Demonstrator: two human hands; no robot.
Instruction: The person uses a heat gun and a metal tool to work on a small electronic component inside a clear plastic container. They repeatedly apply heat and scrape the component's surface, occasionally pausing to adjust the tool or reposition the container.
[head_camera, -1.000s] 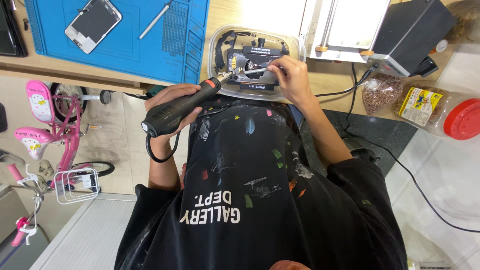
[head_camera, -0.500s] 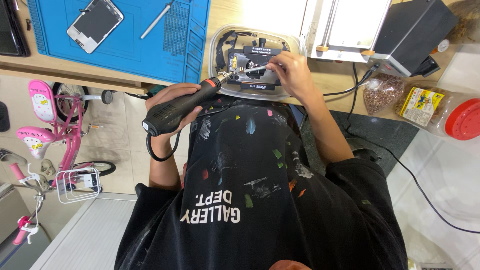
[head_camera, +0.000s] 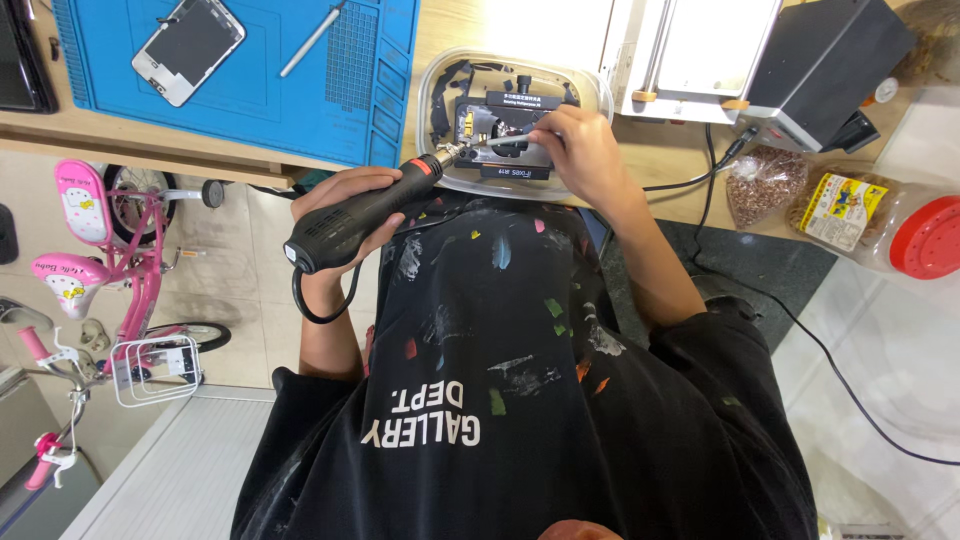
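The left hand (head_camera: 352, 196), left of centre in the frame, wraps its fingers tight around a black rotary tool (head_camera: 358, 217). The tool is a matte, ribbed plastic cylinder with a red band near its metal nose, and a black cord loops down from its rear end past the wrist. Its nose points up and to the right, toward a clear tray (head_camera: 596, 96) at the upper middle of the frame.

The tray is an oval of thin, glossy plastic resting on the pale wooden bench (head_camera: 690, 165). Inside it sits a black fixture (head_camera: 500, 128), a blocky metal clamp with flat bars and a knob on top.

The right hand (head_camera: 583, 152) lies over the right side of the fixture, its fingers pinched together on a thin silvery rod (head_camera: 510, 141), which runs left to meet the tool's nose.

At the upper left lies a blue mat (head_camera: 300, 90), rubbery and moulded with small square pockets. On it rest a phone (head_camera: 188, 49) with a white frame and a slim metal pen-shaped tool (head_camera: 312, 40). At the upper right stands a boxy black and grey unit (head_camera: 820, 65). Right of centre are a bag of brown nuts (head_camera: 757, 185) and a clear jar (head_camera: 880, 225) with a red lid. A pink bicycle (head_camera: 100, 250) stands at the left edge.
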